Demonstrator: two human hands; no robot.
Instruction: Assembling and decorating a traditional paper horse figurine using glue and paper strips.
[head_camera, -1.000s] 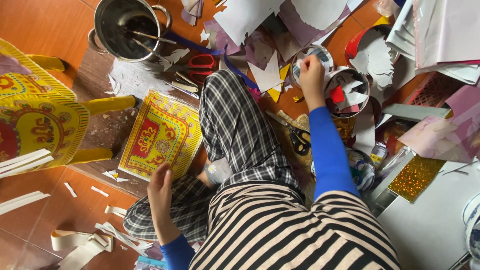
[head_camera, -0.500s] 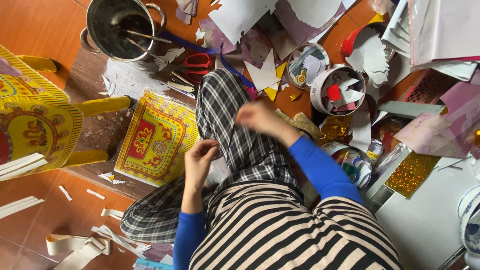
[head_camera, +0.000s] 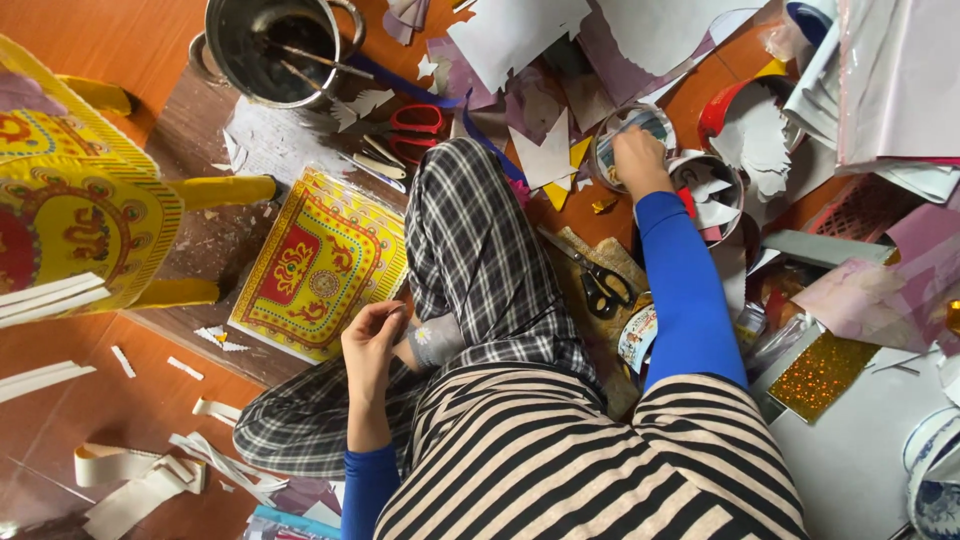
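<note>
My right hand (head_camera: 640, 160) reaches forward into a small round tin (head_camera: 612, 128) on the floor; its fingertips dip inside and are hidden. My left hand (head_camera: 372, 342) rests by my bent knee in checked trousers (head_camera: 480, 250), fingers curled together at the tips, beside a small white flower-shaped paper piece (head_camera: 424, 335). A yellow and red patterned paper sheet (head_camera: 320, 265) lies just left of the knee. A second round tin (head_camera: 715, 190), holding paper scraps, stands right of the first.
Black scissors (head_camera: 600, 285) lie by my right arm and red scissors (head_camera: 415, 125) beyond the knee. A metal pot (head_camera: 280, 50) with sticks stands at the back left. A yellow paper structure (head_camera: 70, 210), white strips (head_camera: 150, 470), a gold glitter sheet (head_camera: 825, 375) and cut paper surround me.
My right hand came back from the tin to meet the left hand over my knee, then reached out to the tin again. My left hand lifted and settled by the knee.
</note>
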